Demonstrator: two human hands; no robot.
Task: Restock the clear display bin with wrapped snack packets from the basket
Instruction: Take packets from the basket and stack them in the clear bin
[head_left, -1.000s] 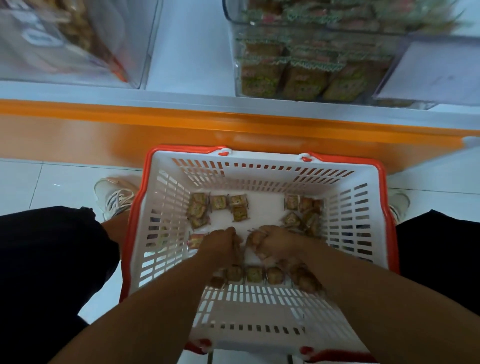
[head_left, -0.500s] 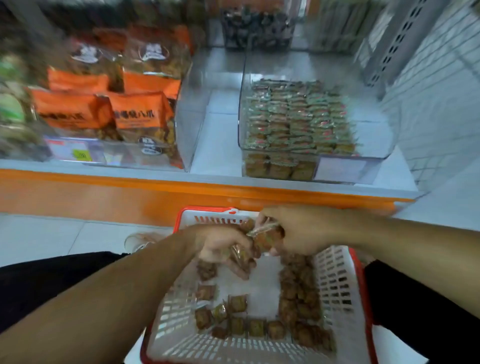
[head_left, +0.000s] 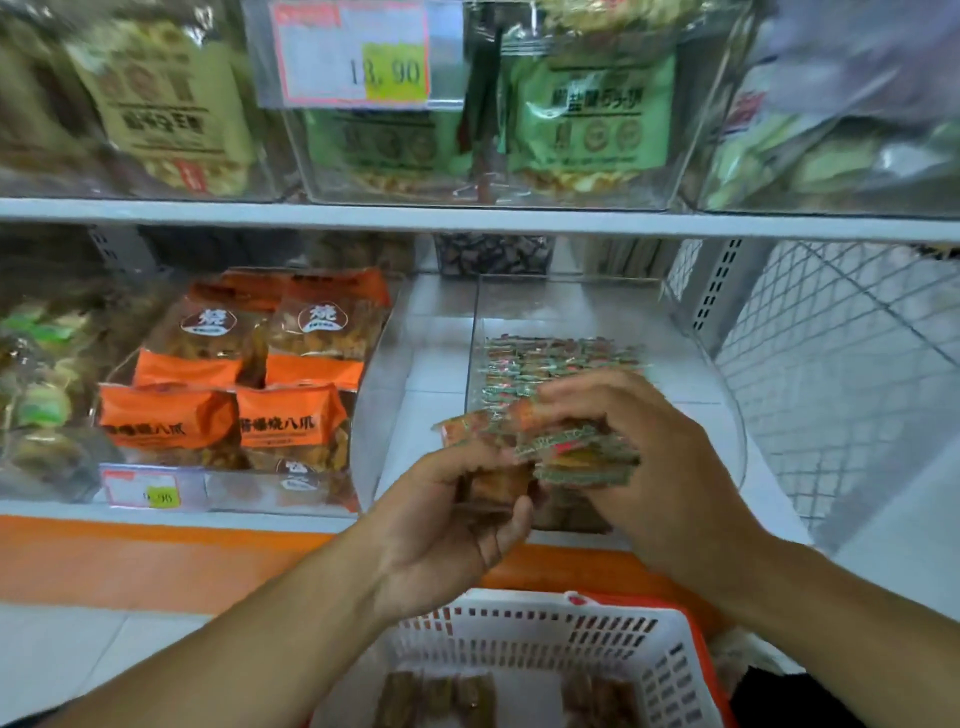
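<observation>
Both hands are raised in front of the clear display bin (head_left: 691, 358) on the lower shelf. My left hand (head_left: 457, 525) holds a few brown wrapped snack packets (head_left: 496, 486) in its curled fingers. My right hand (head_left: 660, 467) grips a stack of green-and-red edged packets (head_left: 576, 452) just in front of the bin. Inside the bin lie rows of the same packets (head_left: 550, 358). The white basket with a red rim (head_left: 524, 639) sits below the hands, with more brown packets (head_left: 436, 696) on its bottom.
A neighbouring clear bin holds orange snack bags (head_left: 228, 405) on the left. The upper shelf (head_left: 467, 218) carries bins of green and tan bags with a price label (head_left: 353, 57). A white wire grid panel (head_left: 841, 374) stands on the right. The shelf base is orange (head_left: 156, 561).
Both hands picked packets out of the basket and rose with them up to the clear bin. The view tilted up from the basket to the shelves.
</observation>
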